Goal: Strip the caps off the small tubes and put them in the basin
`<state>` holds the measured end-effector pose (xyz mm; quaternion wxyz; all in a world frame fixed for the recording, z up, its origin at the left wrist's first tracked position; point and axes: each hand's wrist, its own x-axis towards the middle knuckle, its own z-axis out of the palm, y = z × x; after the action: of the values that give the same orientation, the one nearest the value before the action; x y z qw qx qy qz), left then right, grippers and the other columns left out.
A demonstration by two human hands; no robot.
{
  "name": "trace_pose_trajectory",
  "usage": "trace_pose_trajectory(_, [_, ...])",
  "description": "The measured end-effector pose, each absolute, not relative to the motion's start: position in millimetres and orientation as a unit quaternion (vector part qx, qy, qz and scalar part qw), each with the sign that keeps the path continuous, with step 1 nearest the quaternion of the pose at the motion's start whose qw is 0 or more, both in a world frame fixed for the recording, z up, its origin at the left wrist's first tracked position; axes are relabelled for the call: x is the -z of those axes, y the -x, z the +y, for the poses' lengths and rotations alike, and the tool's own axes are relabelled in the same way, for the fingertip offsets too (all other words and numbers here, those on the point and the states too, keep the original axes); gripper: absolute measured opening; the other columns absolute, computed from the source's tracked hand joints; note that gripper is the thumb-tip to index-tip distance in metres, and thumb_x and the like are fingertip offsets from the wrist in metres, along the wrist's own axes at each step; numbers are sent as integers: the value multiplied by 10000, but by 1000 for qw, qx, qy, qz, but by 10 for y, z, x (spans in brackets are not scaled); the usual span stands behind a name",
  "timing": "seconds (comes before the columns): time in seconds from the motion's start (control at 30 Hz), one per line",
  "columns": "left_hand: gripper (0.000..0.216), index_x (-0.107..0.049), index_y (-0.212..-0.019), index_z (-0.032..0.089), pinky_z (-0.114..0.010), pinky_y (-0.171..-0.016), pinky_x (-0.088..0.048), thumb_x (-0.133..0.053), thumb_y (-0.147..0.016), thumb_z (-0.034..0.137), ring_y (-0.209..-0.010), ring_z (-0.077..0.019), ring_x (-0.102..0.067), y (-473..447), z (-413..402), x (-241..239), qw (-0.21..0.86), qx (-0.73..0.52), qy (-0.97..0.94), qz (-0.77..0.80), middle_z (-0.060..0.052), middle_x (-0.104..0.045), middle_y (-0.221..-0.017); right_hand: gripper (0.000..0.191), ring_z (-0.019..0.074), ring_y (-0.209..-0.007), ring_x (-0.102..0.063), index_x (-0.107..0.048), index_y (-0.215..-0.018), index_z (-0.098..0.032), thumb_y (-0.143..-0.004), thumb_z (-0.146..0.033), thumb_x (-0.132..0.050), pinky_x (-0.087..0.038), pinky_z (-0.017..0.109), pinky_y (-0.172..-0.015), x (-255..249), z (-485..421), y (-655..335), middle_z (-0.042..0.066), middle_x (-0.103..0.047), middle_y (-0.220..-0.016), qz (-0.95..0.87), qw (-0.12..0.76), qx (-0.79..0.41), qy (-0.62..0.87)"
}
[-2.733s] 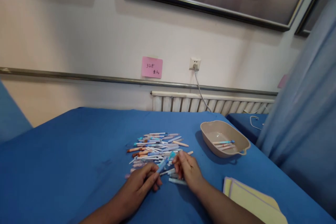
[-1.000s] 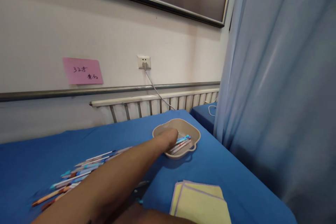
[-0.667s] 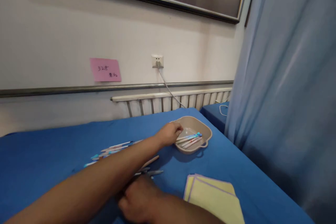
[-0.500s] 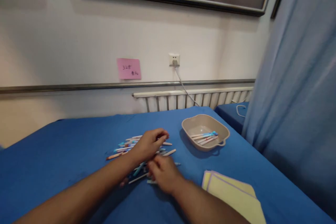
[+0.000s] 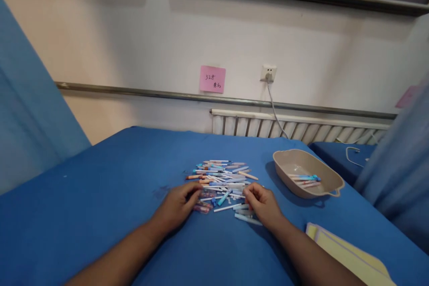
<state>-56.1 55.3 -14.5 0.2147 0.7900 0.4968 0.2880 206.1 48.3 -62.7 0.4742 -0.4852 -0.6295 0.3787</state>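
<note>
A loose pile of pens and pen parts (image 5: pixel 223 178), in white, light blue, orange and clear plastic, lies on the blue-covered table. At its left edge is my left hand (image 5: pixel 177 205), fingers curled with thumb and forefinger close together. My right hand (image 5: pixel 264 205) is at the pile's right edge, thumb and fingertips pinched. What either hand holds, if anything, is too small to make out. Between the hands lie a turquoise pen piece (image 5: pixel 224 197) and a thin white tube (image 5: pixel 227 208). Several pale barrels (image 5: pixel 248 219) lie just below my right fingers.
To the right stands a beige basin (image 5: pixel 303 158) holding several assembled-looking pens (image 5: pixel 304 178). Yellow sheets with purple edges (image 5: pixel 351 254) lie at the front right. Blue curtains (image 5: pixel 395 161) hang at both sides. A radiator (image 5: pixel 251 125) and a plugged-in cable (image 5: pixel 276 114) are behind the table.
My hands, close together and crossing over the pile before, are now apart on its two sides. The view has turned left, so the pile and basin appear farther right.
</note>
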Motion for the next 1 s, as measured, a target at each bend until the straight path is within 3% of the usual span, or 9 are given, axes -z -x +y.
trace_pose_trajectory(0.17, [205,-623,-956,225,-305,-780,-440,-429,-890,231,-865,-197,-587,254,347,172,141,-163,-893,394,-41,-664,-920,300,104,-469,-475,-521,-696,-191,-845,-451,-502,-366,209,-468,619,428,-1996,-34,-535,-571,-636,455,-399,479])
trace_pose_trajectory(0.43, [195,-598,-945,212,-347,-759,-427,-412,-896,180,-874,-227,-558,94,357,210,51,-59,-908,412,-61,-621,-928,277,101,-457,-458,-534,-699,-191,-852,-419,-497,-350,206,-463,618,447,-2002,-37,-526,-556,-641,459,-378,485])
trace_pose_trajectory(0.6, [228,-586,-1028,202,-364,-793,-427,-430,-872,144,-915,-239,-551,122,347,198,40,-48,-900,432,-72,-619,-975,228,105,-488,-486,-557,-728,-185,-849,-372,-508,-370,208,-489,610,451,-2020,-30,-556,-590,-657,462,-345,486])
trace_pose_trajectory(0.87, [249,-600,-966,176,-343,-783,-434,-374,-878,123,-876,-218,-559,112,316,216,21,-40,-893,447,-77,-629,-944,173,110,-533,-487,-565,-733,-189,-861,-278,-490,-363,206,-509,566,394,-2002,-34,-541,-596,-711,435,-269,482])
trace_pose_trajectory(1.0, [249,-572,-1038,186,-376,-821,-441,-358,-912,178,-925,-229,-566,142,352,300,29,-75,-888,452,-80,-629,-1001,115,136,-717,-574,-602,-875,-199,-863,-186,-488,-428,223,-650,444,339,-2004,10,-619,-784,-774,404,-180,454])
